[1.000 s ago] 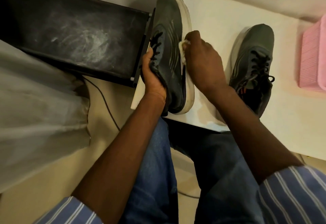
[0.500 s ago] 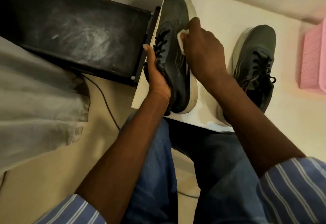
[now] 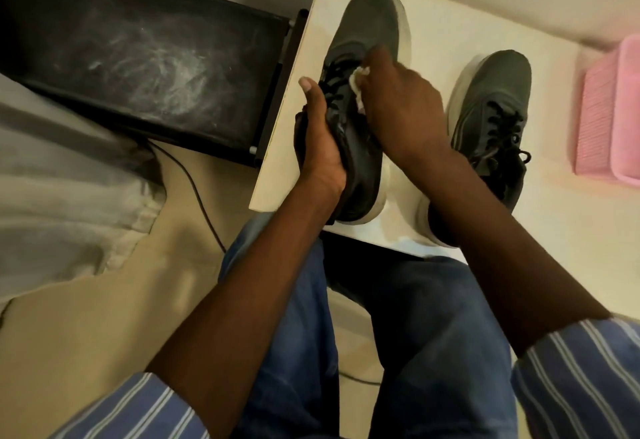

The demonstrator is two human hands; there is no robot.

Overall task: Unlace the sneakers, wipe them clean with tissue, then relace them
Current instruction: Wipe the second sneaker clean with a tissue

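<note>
— How are your arms set?

— Both forearms reach forward over my jeans (image 3: pixel 433 334) to the white table (image 3: pixel 450 30), striped sleeves (image 3: pixel 581 379) pushed back near the elbows. My left hand (image 3: pixel 320 148) clasps the near sneaker (image 3: pixel 370 33) from its left side at the collar, fingers wrapped around the heel part and thumb lying straight along the lacing. My right hand (image 3: pixel 401 106) comes over from the right, knuckles up, fingers curled and pinching a wad of tissue (image 3: pixel 356 82) against the upper just beside the laces (image 3: pixel 334 82).

— And the sneaker itself?

— Dark grey, with a pale sole rim, toe pointing away from me. It lies on the table's left part, heel near the front edge, tipped a little toward my left. Its black laces are still threaded. The tissue is white and crumpled, mostly hidden under my fingers.

— The other one?

— The second sneaker (image 3: pixel 491 106) stands flat just to the right, also laced, its heel covered by my right forearm. A pink basket (image 3: pixel 609 109) sits at the table's far right, and a dusty black cabinet (image 3: pixel 138 58) stands left of the table.
</note>
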